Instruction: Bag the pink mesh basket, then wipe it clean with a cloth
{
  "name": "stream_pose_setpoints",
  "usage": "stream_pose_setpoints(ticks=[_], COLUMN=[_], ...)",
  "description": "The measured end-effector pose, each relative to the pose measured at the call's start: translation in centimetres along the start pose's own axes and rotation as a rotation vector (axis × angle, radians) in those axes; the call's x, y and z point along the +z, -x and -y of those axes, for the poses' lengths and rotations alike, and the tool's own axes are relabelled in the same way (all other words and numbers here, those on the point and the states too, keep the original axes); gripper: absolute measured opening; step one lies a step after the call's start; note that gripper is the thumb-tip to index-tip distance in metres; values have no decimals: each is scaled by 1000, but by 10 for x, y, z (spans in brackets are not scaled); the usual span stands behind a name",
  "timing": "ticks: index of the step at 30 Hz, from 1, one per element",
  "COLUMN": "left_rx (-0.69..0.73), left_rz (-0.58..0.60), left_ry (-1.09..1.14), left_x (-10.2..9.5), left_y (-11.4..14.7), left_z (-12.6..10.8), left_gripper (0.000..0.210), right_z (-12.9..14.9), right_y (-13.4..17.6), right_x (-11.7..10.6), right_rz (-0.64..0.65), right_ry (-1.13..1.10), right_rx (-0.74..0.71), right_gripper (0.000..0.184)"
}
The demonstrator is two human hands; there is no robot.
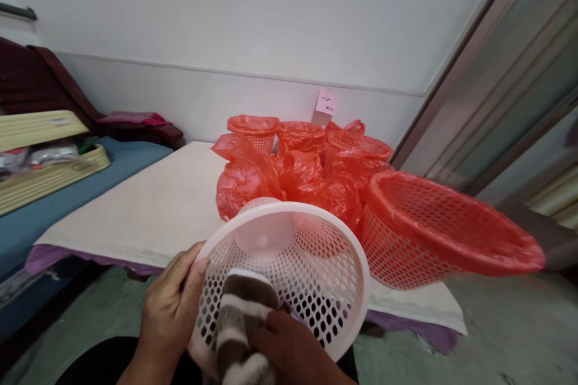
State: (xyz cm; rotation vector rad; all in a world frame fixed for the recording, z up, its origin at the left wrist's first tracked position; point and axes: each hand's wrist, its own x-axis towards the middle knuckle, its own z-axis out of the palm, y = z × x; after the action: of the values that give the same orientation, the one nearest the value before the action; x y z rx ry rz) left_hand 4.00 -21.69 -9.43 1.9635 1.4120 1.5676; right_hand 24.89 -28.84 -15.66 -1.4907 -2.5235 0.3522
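A pale pink perforated plastic basket (pixel 327 216) is tipped so its mouth faces me. My left hand (pixel 174 298) grips its rim on the left, thumb over the edge and fingers behind. Inside the basket's mouth, my right hand (pixel 289 343) is closed on a striped cloth (pixel 248 292) of brown, grey and white bands. The cloth lies against the basket's lower inner wall. Part of my right hand's fingers is hidden by the cloth and shadow.
Beyond stand several perforated baskets lined with red plastic bags (pixel 311 180); a large red-lined basket (pixel 406 240) is at the right. They rest on a white-covered table (pixel 149 204). A pink note (pixel 326 102) is behind. A cream open box (pixel 49 174) lies on a blue surface at left.
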Motion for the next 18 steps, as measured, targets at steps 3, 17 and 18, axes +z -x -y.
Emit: stream_pose_setpoints(ticks=[3, 17, 18], left_rx=[-95, -46, -11], left_rz=[-33, 10, 23], left_ry=[26, -17, -21], left_x=[-2, -2, 0], left_y=[-2, 5, 5], left_z=[5, -4, -7], left_gripper=[29, 32, 31], right_z=[-8, -37, -36], right_y=[14, 32, 30], right_x=[-4, -67, -56], right_rz=[-25, -267, -196], right_ry=[153, 449, 408], right_rx=[-109, 137, 163], right_gripper=[11, 15, 15])
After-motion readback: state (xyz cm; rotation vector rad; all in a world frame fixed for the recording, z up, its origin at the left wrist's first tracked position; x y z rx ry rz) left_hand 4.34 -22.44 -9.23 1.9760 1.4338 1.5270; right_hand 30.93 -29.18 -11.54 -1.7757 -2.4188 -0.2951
